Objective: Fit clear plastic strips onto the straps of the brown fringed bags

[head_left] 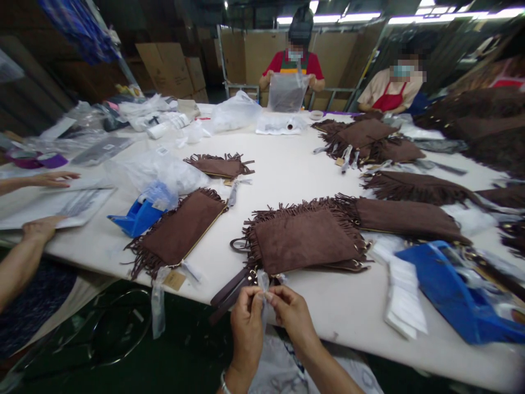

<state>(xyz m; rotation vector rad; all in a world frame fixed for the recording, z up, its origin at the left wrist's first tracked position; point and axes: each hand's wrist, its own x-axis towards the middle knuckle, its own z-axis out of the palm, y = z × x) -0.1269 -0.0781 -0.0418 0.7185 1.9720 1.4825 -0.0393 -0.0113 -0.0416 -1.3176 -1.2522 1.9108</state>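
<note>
Both hands meet at the table's front edge, below a brown fringed suede bag (301, 241). My left hand (247, 325) pinches a strip of clear plastic wrap (263, 282) between thumb and fingertips. On the same strip, close beside it, my right hand (290, 312) is closed in a pinch. The plastic hangs at the bag's lower left corner, near its metal fittings. A dark brown wrist strap (232, 285) lies just left of my fingers. Exactly what the fingertips press together is partly hidden.
Another fringed bag (180, 227) with a paper tag lies to the left, beside a blue tape dispenser (141, 210). A second blue dispenser (459, 290) and white paper slips (404, 295) are at right. Two co-workers sit across the table; another person's hands (43, 224) hold a packet at left.
</note>
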